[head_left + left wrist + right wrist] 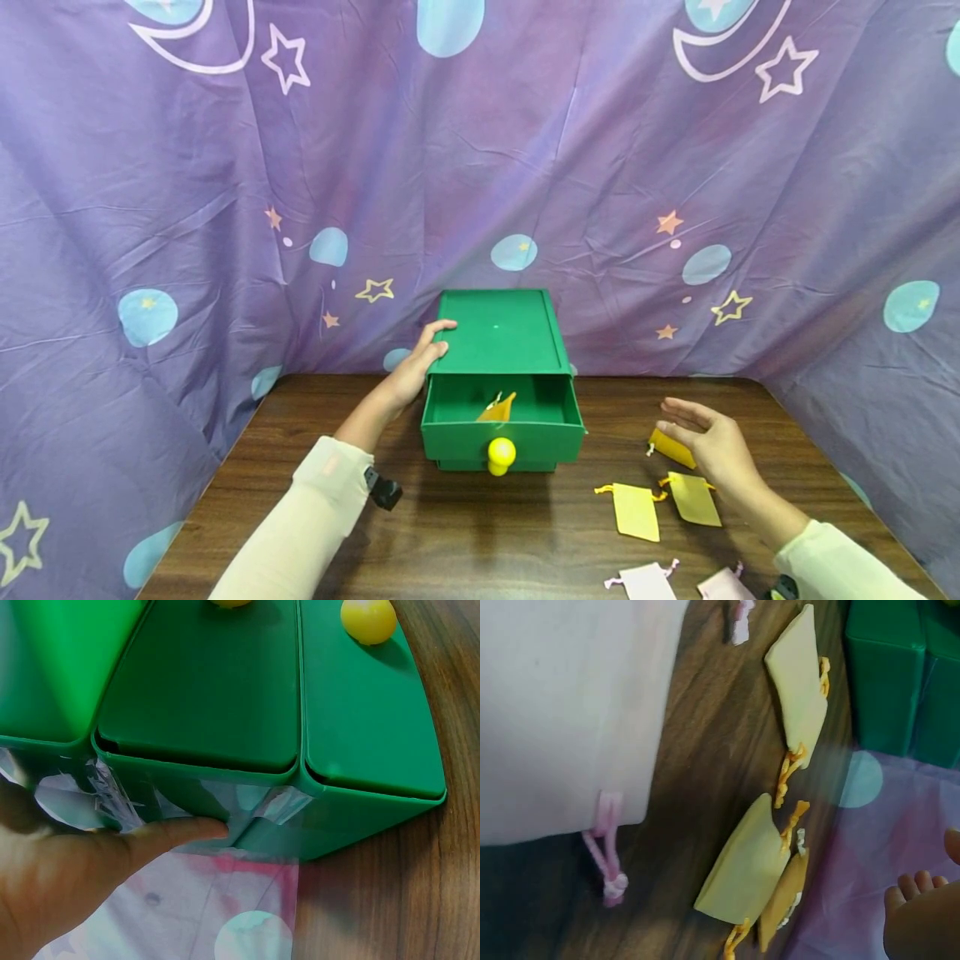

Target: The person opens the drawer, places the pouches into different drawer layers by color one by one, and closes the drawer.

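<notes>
A green drawer box stands at the table's middle, its top drawer pulled out by a yellow knob side. An orange drawstring pouch pokes up inside that drawer. My left hand presses the box's left side, fingertips at its top edge; the left wrist view shows the thumb lying straight along the taped side wall. Over on the right, my empty right hand hovers with gently bent fingers beside another orange pouch on the table. Two yellow pouches lie just in front of it.
Two pale pink pouches lie at the near right edge of the head view. The brown wooden table ends at a purple curtain patterned with stars and moons, which hangs behind and along both sides.
</notes>
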{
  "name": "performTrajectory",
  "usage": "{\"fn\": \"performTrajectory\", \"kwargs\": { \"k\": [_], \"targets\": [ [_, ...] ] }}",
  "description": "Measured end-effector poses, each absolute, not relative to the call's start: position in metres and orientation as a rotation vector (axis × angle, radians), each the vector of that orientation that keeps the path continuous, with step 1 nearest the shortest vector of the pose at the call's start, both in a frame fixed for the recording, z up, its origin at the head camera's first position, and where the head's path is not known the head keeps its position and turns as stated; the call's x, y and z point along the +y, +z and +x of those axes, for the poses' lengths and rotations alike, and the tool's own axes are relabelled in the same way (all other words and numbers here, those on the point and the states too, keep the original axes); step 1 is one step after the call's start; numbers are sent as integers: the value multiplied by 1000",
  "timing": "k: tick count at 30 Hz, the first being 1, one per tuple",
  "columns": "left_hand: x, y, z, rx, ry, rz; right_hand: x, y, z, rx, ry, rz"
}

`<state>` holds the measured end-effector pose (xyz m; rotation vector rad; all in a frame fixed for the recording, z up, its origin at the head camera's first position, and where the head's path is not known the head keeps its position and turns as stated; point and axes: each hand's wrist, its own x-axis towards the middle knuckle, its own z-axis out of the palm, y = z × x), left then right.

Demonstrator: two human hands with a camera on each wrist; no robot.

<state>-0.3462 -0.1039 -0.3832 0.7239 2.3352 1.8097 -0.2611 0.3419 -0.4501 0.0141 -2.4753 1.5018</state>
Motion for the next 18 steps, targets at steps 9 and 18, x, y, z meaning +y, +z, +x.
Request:
{"fn": "performTrajectory", "kwargs": {
  "k": [9,18],
  "targets": [
    [-104,-384,-347,2336,1811,732,346,-457,-262,-2483,1500,1],
    [-104,-384,-348,2351,1798,713,349,-462,-263,-2520,1495,-26]
  ]
}}
